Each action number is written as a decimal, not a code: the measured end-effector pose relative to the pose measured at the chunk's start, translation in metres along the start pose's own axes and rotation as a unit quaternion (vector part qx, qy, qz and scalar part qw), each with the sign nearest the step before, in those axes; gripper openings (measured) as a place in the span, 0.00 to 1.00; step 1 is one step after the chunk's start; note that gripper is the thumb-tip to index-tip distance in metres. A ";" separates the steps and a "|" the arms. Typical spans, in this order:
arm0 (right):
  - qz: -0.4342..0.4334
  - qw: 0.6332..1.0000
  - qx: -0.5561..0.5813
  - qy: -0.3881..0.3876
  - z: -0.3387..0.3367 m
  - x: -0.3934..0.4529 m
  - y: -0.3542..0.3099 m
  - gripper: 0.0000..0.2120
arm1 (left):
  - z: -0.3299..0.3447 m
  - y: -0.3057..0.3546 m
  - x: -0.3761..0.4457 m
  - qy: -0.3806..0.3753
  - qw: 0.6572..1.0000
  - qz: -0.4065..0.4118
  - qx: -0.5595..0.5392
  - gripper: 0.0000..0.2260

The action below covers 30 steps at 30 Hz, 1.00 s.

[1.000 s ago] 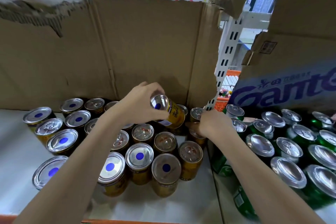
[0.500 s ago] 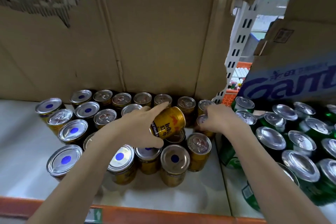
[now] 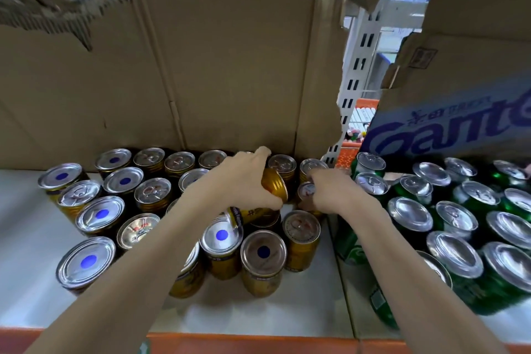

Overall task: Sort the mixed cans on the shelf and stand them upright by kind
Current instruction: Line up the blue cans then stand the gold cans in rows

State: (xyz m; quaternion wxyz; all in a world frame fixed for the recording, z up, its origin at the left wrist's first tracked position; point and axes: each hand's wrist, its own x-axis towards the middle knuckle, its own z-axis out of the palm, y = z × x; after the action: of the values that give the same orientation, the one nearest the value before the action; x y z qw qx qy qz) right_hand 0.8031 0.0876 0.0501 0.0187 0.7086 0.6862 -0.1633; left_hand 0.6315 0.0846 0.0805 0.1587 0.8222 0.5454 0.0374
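**A:** How many gold cans [image 3: 102, 214] stand on your shelf [image 3: 23, 241]?

**B:** I count about twenty-one upright, in the left block before the torn cardboard [image 3: 201, 66]. Nine of them show a blue dot on the end; the others show a pull tab. Your arm hides a few, so the count is rough.

**A:** And your left hand [image 3: 238, 181]?

**B:** It reaches in over the block, fingers and thumb curled round one more gold can, the held can [image 3: 273, 188]. That can is tilted on its side, above the upright ones in the middle.

**A:** Your right hand [image 3: 330, 192]?

**B:** Just beside it, at the block's right edge, palm down, fingers bent onto the edge can [image 3: 306, 191]. Whether they grip it or only touch it, I cannot tell.

**A:** Further right?

**B:** Green cans [image 3: 454, 256], about seventeen silver tops visible, packed upright below a printed box [image 3: 459, 123]. One or two more lie low at their left edge, blurred.
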 end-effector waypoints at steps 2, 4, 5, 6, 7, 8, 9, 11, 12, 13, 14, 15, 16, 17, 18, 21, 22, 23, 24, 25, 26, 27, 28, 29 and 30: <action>-0.020 1.000 -0.003 0.020 0.000 0.000 0.003 0.20 | -0.010 0.003 0.004 0.022 1.000 0.002 -0.009 0.42; -0.030 0.999 0.006 0.026 -0.003 -0.002 0.007 0.18 | -0.023 0.006 0.008 0.066 0.997 0.017 -0.045 0.32; -0.028 0.999 0.023 0.027 -0.005 -0.003 0.010 0.18 | -0.029 0.008 0.010 0.083 0.995 0.029 -0.056 0.28; -0.029 0.998 0.042 0.031 -0.007 -0.003 0.012 0.14 | -0.034 0.010 0.014 0.092 0.993 0.042 -0.055 0.26; -0.027 0.998 0.054 0.036 -0.009 -0.004 0.015 0.10 | -0.037 0.013 0.018 0.098 0.992 0.055 -0.051 0.26; -0.021 0.997 0.057 0.036 -0.013 -0.004 0.016 0.10 | -0.039 0.016 0.022 0.099 0.992 0.064 -0.048 0.26; -0.012 0.998 0.055 0.034 -0.017 -0.004 0.018 0.13 | -0.040 0.019 0.026 0.097 0.992 0.070 -0.047 0.26; 0.004 0.999 0.033 0.043 -0.026 -0.005 0.021 0.18 | -0.037 0.022 0.035 0.076 0.993 0.073 -0.044 0.26; 0.005 0.998 0.020 0.055 -0.031 -0.006 0.022 0.19 | -0.034 0.023 0.039 0.063 0.995 0.072 -0.039 0.26; 0.005 0.998 0.014 0.063 -0.035 -0.006 0.023 0.19 | -0.030 0.023 0.042 0.051 0.996 0.071 -0.034 0.26; 0.002 0.998 0.015 0.069 -0.039 -0.008 0.024 0.19 | -0.025 0.022 0.044 0.041 0.996 0.068 -0.033 0.26; 0.000 0.997 0.020 0.069 -0.041 -0.009 0.024 0.17 | -0.020 0.022 0.046 0.035 0.997 0.065 -0.031 0.27; -0.002 0.997 0.023 0.069 -0.041 -0.009 0.025 0.16 | -0.015 0.021 0.047 0.034 0.997 0.059 -0.030 0.27; -0.004 0.997 0.022 0.067 -0.040 -0.009 0.025 0.15 | -0.010 0.021 0.048 0.034 0.998 0.051 -0.033 0.27; -0.008 0.998 0.021 0.064 -0.038 -0.009 0.025 0.14 | -0.005 0.020 0.049 0.029 0.998 0.042 -0.041 0.27; -0.029 0.998 0.038 0.043 -0.026 -0.005 0.024 0.17 | 0.011 0.014 0.055 -0.003 0.999 0.008 -0.052 0.27; -0.042 0.998 0.034 0.034 -0.022 -0.003 0.023 0.19 | 0.017 0.010 0.057 -0.015 0.999 -0.001 -0.031 0.25; -0.059 0.998 0.025 0.024 -0.017 -0.002 0.023 0.21 | 0.025 0.007 0.059 -0.026 1.000 -0.006 -0.006 0.23; -0.080 0.997 0.015 0.015 -0.012 0.000 0.023 0.23 | 0.033 0.003 0.061 -0.034 0.999 -0.009 0.011 0.22; -0.101 0.995 0.009 0.008 -0.008 0.001 0.024 0.24 | 0.040 0.000 0.062 -0.037 0.999 -0.010 0.016 0.21; -0.116 0.993 0.010 0.007 -0.006 0.002 0.026 0.26 | 0.045 -0.002 0.063 -0.035 0.999 -0.010 0.016 0.20; -0.122 0.992 0.014 0.008 -0.005 0.003 0.028 0.27 | 0.049 -0.004 0.064 -0.028 0.999 -0.009 0.017 0.19; -0.126 0.992 0.016 0.011 -0.005 0.004 0.030 0.27 | 0.050 -0.005 0.065 -0.022 1.000 -0.009 0.018 0.18; -0.131 0.991 0.013 0.012 -0.004 0.005 0.031 0.28 | 0.051 -0.005 0.065 -0.018 1.000 -0.011 0.014 0.19; -0.134 0.991 0.006 0.012 -0.003 0.006 0.031 0.28 | 0.051 -0.005 0.065 -0.019 1.000 -0.017 0.006 0.20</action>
State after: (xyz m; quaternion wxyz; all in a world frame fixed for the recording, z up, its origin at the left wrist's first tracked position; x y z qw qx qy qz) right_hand 0.8345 0.0920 0.0455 -0.0155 0.6123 0.7741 -0.1600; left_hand 0.6655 0.1340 0.0234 0.1653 0.8143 0.5562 0.0157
